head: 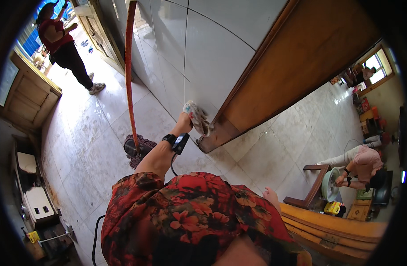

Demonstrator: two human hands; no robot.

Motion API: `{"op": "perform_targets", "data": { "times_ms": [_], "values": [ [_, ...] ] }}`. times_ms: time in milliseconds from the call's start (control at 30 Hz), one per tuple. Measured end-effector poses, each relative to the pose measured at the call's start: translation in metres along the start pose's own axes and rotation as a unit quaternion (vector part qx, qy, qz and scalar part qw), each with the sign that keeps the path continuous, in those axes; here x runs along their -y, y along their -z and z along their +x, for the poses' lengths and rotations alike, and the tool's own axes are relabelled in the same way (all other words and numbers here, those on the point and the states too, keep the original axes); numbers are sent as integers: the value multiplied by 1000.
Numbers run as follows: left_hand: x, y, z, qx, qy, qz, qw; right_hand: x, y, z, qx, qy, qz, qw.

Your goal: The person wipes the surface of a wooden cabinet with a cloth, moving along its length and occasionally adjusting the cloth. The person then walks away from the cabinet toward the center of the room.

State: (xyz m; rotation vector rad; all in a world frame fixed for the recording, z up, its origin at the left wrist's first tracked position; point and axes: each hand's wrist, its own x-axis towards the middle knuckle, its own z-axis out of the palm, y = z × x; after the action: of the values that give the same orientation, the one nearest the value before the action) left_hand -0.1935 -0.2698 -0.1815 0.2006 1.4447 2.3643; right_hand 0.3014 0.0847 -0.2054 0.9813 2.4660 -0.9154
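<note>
My left hand (186,123) grips a crumpled, pale cleaning cloth (200,123) with coloured patches. The cloth lies against the foot of the white-tiled wall (220,43), beside the lower end of a varnished wooden panel (273,76). Most of the fingers are hidden by the cloth. On that forearm are a black wristband and a small device (180,143) with a cable. My right hand (271,196) is low at my right side, partly covered by my floral shirt; whether it holds anything cannot be seen.
A mop (143,146) with an orange handle stands left of my forearm. One person (62,43) stands by the open doorway. At right, another person (363,163) bends over a green basin (330,184) near a wooden bench (333,221). The floor tiles (83,159) look smeared.
</note>
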Motion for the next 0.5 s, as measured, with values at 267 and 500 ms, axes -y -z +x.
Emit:
{"op": "perform_targets", "data": {
  "times_ms": [267,500],
  "values": [
    [-85,29,-54,62,175,-278,943,144,66,2,158,39,274,948],
    [-144,-24,-81,164,61,-153,972,377,79,10,276,377,282,838]
  ]
}}
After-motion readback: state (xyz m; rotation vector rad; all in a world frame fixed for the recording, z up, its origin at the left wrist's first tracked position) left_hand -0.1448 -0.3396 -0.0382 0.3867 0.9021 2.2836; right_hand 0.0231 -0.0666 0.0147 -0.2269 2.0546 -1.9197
